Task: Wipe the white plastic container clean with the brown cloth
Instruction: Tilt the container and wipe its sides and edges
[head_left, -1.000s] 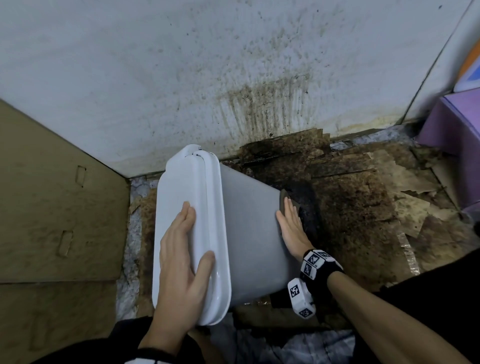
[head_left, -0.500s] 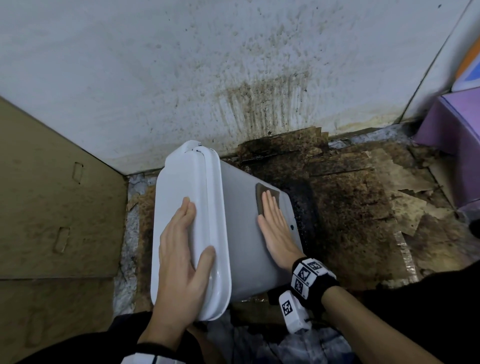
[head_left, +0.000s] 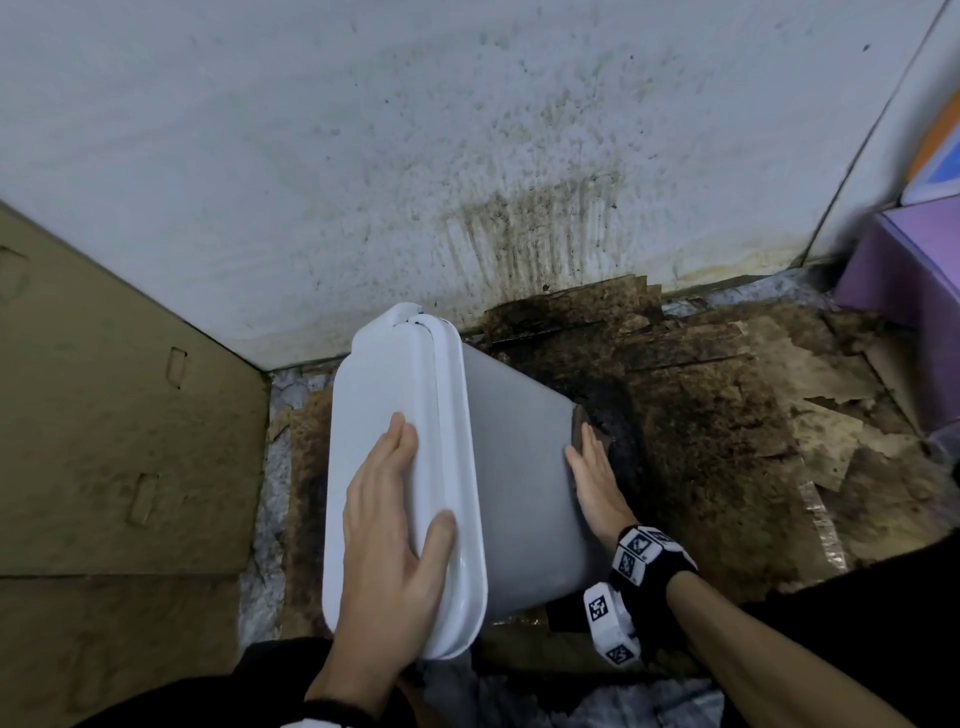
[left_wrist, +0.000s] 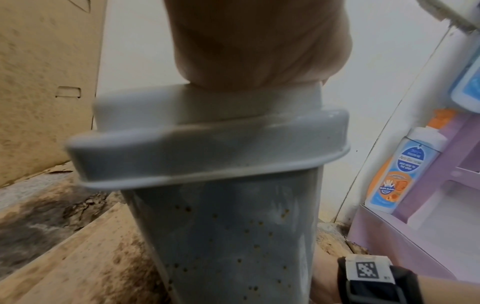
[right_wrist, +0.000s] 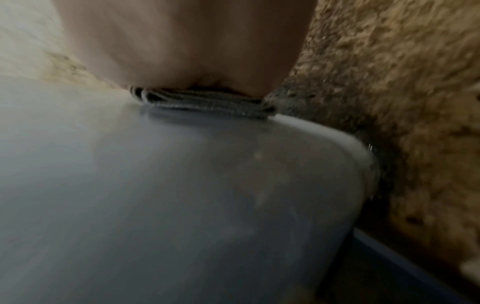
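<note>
The white plastic container (head_left: 519, 483) stands tipped toward me on the stained floor, lid (head_left: 384, 415) on the left. My left hand (head_left: 395, 525) lies flat on the lid, thumb hooked over its rim. My right hand (head_left: 597, 478) presses the folded brown cloth (head_left: 577, 427) flat against the container's side near its right edge; only the cloth's tip shows past the fingers. In the right wrist view the cloth (right_wrist: 205, 101) is squeezed between palm and container wall (right_wrist: 168, 195). The left wrist view shows brown specks on the container's side (left_wrist: 226, 236).
A dirty white wall (head_left: 467, 156) rises just behind the container. Brown cardboard (head_left: 114, 426) stands at the left. Stained, torn cardboard (head_left: 727, 426) covers the floor on the right. A purple shelf unit (head_left: 914, 296) with a soap bottle (left_wrist: 400, 170) sits at far right.
My right hand slid the cloth from the right edge toward the container's middle, then back to the right edge. The left hand stayed on the lid.
</note>
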